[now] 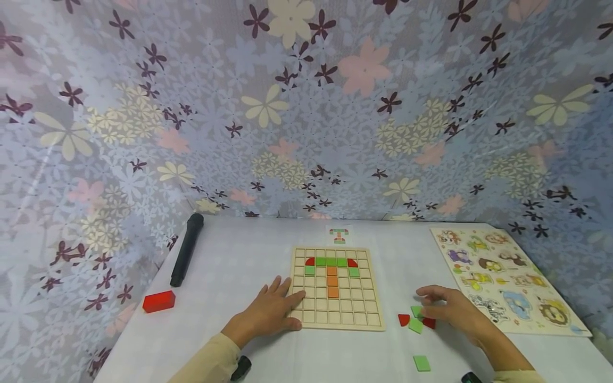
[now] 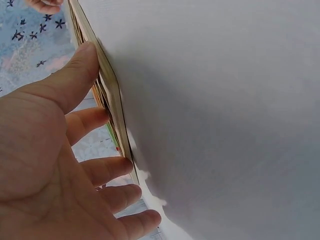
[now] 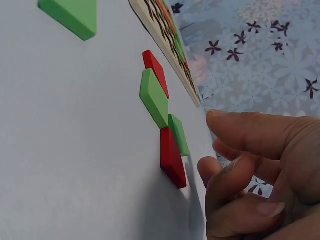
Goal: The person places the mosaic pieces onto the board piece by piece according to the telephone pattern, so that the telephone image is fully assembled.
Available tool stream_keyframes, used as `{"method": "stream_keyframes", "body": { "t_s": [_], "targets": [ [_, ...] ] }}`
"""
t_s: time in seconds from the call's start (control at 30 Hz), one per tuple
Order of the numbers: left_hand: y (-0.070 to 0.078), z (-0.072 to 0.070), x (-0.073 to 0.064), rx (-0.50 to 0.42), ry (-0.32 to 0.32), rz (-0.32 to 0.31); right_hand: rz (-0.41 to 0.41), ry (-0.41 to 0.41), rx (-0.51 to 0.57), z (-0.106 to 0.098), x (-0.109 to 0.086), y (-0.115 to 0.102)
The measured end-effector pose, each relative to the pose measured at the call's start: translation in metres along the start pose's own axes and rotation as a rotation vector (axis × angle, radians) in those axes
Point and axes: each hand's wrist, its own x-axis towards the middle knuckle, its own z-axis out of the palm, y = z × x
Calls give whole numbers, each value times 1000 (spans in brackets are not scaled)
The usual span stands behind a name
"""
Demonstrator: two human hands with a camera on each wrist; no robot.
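Observation:
A square wooden grid board [image 1: 341, 318] lies on the table, with red, green and orange tiles forming a T-like pattern in its cells. My left hand [image 1: 273, 309] touches the board's left edge with spread, nearly straight fingers; the left wrist view shows the thumb [image 2: 80, 75] against the board's side. To the right of the board, my right hand [image 1: 452, 311] hovers over a small cluster of tiles, its fingers loosely bent and holding nothing visible. The cluster has red tiles [image 3: 172, 159] and green tiles [image 3: 154, 97]. Another green tile [image 1: 422, 363] lies nearer the front.
A small pattern card [image 1: 339, 235] lies behind the board. At the right is a flat animal puzzle board [image 1: 510, 282]. On the left are a black rod-like object [image 1: 187, 251] and a red block [image 1: 159, 301]. Floral cloth [image 1: 306, 133] hangs around the white table.

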Motion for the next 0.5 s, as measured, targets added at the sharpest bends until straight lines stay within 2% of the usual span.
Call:
{"method": "stream_keyframes", "body": {
  "t_s": [0.17, 0.5],
  "targets": [
    [0, -1, 1, 3, 0, -2, 13, -6, 12, 1, 1, 2],
    [-1, 0, 1, 0, 2, -1, -36, -13, -32, 7, 0, 2]
  ]
}}
